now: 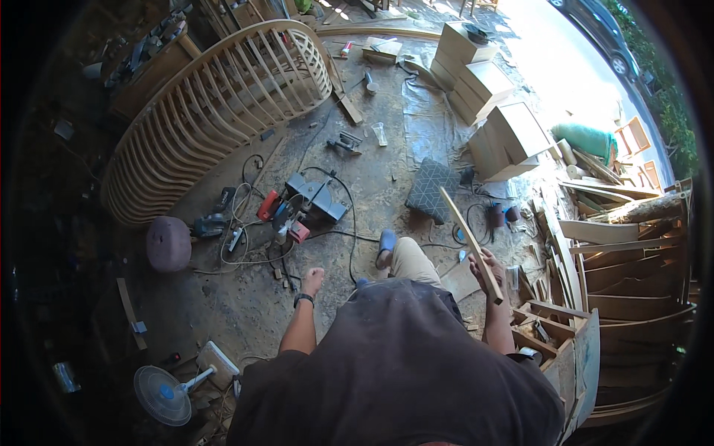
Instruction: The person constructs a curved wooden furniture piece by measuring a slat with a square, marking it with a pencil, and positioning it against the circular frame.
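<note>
My right hand (pixel 488 273) is closed round a narrow wooden strip (pixel 467 234), which is held off the floor and slants up and to the left. My left hand (pixel 313 281) hangs at my other side with its fingers curled in; nothing shows in it, and a dark watch (pixel 303 298) is on that wrist. Ahead of my left hand, a miter saw (pixel 316 201) with red parts stands on the dusty floor. A cushion with a line pattern (pixel 433 189) lies ahead of my right hand.
A large curved slatted wooden frame (pixel 216 111) fills the far left. Cables and a purple stool (pixel 169 244) lie left of the saw. Cartons (pixel 513 137) stand at the far right, a wooden rack (pixel 632 297) near right, a fan (pixel 163 395) near left.
</note>
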A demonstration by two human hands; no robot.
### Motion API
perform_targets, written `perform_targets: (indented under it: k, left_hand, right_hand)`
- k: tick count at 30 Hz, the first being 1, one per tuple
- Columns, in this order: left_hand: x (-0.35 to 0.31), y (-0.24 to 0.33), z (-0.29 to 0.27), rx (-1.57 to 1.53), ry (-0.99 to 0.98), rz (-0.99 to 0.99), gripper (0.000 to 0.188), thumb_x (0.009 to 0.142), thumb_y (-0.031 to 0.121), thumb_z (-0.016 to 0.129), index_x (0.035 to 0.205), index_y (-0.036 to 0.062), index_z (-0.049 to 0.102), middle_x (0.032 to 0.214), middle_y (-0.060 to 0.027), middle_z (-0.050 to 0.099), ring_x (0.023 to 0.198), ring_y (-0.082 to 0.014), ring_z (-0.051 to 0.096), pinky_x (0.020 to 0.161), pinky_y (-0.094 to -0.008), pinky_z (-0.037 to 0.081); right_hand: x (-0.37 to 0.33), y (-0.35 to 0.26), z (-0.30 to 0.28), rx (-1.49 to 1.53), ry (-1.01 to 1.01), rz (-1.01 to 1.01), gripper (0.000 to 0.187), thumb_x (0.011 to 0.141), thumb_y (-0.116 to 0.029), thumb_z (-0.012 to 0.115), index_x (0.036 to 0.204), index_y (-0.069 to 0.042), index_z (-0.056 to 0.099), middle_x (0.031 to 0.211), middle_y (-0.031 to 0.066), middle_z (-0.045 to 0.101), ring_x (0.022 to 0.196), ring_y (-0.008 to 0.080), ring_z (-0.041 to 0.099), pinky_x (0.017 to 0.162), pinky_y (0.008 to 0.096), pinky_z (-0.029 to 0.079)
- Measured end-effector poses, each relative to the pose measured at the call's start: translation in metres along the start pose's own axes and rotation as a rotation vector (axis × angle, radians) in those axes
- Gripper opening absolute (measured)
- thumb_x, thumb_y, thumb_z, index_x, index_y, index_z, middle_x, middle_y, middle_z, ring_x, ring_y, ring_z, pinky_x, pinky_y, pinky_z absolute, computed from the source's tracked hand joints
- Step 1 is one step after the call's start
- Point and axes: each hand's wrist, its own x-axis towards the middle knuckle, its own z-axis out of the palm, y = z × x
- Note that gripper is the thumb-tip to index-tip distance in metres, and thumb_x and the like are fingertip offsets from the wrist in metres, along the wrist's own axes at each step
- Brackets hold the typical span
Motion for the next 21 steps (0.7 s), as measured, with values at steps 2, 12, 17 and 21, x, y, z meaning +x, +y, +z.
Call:
perform_targets:
  k: [2, 12, 17, 21]
  left_hand:
    - [-0.02, -0.032, -0.028, 0.414, -0.046, -0.166, 0.033, 0.086, 0.034, 0.058, 0.092, 0.0049, 0.073, 0.082, -0.0152, 0.071, 0.086, -0.0283, 0.07, 0.075, -0.0399, 0.052]
    - [0.004, 0.019, -0.049, 0.262, -0.101, -0.312, 0.027, 0.093, 0.027, 0.057, 0.095, 0.0029, 0.069, 0.084, -0.0078, 0.067, 0.077, -0.0185, 0.064, 0.062, -0.0336, 0.048]
    - [0.11, 0.146, 0.018, -0.445, 0.165, -0.247, 0.024, 0.093, 0.025, 0.062, 0.103, 0.0049, 0.067, 0.084, -0.0019, 0.065, 0.072, -0.0106, 0.061, 0.058, -0.0263, 0.045]
    - [0.186, 0.261, 0.046, -0.18, 0.116, -0.077, 0.037, 0.095, 0.035, 0.061, 0.114, 0.0042, 0.064, 0.092, -0.0007, 0.066, 0.077, -0.0086, 0.062, 0.063, -0.0234, 0.047]
  right_hand:
    - [0.039, -0.001, 0.03, -0.299, 0.031, 0.204, 0.047, 0.096, -0.002, 0.038, 0.142, -0.009, 0.031, 0.104, 0.0232, 0.061, 0.079, 0.0282, 0.065, 0.059, 0.0356, 0.056]
    - [0.303, -0.015, 0.111, -0.828, -0.017, 0.247, 0.018, 0.078, -0.002, 0.073, 0.079, -0.002, 0.056, 0.062, 0.0079, 0.053, 0.048, 0.0195, 0.052, 0.043, 0.0356, 0.04]
    - [0.382, -0.049, 0.138, -0.809, -0.019, 0.149, 0.015, 0.078, 0.001, 0.067, 0.085, -0.003, 0.054, 0.062, 0.0055, 0.051, 0.05, 0.0197, 0.054, 0.042, 0.037, 0.042]
    - [0.397, -0.079, 0.189, -0.879, 0.058, 0.232, 0.017, 0.084, -0.005, 0.061, 0.098, 0.0, 0.051, 0.067, 0.0095, 0.052, 0.055, 0.0229, 0.057, 0.046, 0.0419, 0.05]
